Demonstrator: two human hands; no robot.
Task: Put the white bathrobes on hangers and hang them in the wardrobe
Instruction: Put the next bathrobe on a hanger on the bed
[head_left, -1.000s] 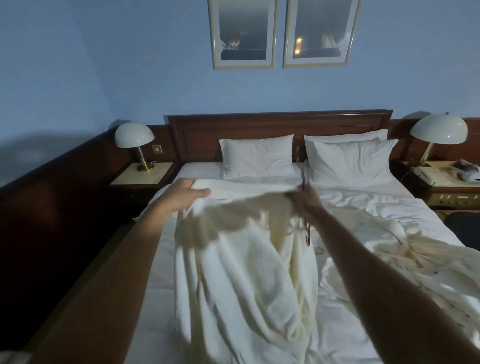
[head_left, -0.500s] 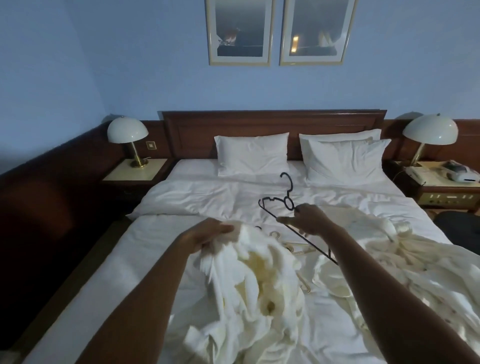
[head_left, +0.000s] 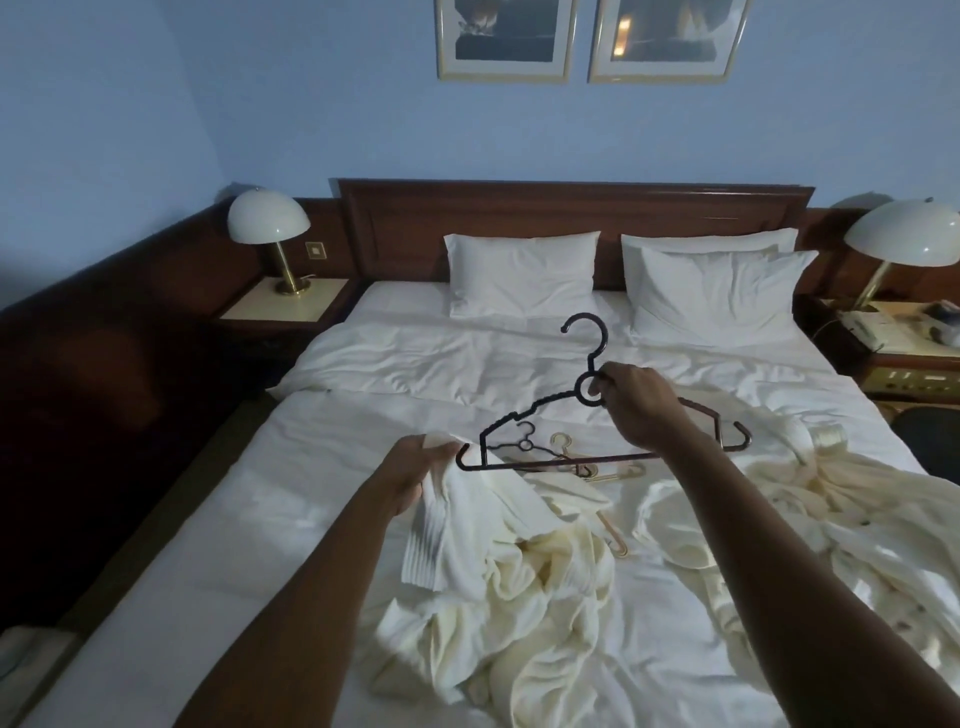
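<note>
Two bare hands raised over wide bed with rumpled white sheets (head_left: 363, 519) and dark wooden headboard (head_left: 571, 218). Right hand (head_left: 641, 408) closed around neck of black plastic hanger (head_left: 540, 415), fingers pinching just beside ring under hook; hook upright, pointing toward pillows, hanger held clear of bedding. Left hand (head_left: 415, 475) gripping fold of white ribbed bathrobe (head_left: 498, 566), thumb and fingers pressed together on cloth near hanger's left tip; cloth and tip very close, contact not clear. Rest of that robe slumped in heap on mattress below both forearms. Second white bathrobe (head_left: 831, 519) lying crumpled on right side of bed, well apart from left hand. Several more hangers (head_left: 576, 460), dark and pale beige, lying flat on sheet between two robes, partly under held hanger. Two white pillows (head_left: 522, 275) against headboard. Dome-shaded brass lamp (head_left: 270, 234) on left nightstand, another at right edge.
</note>
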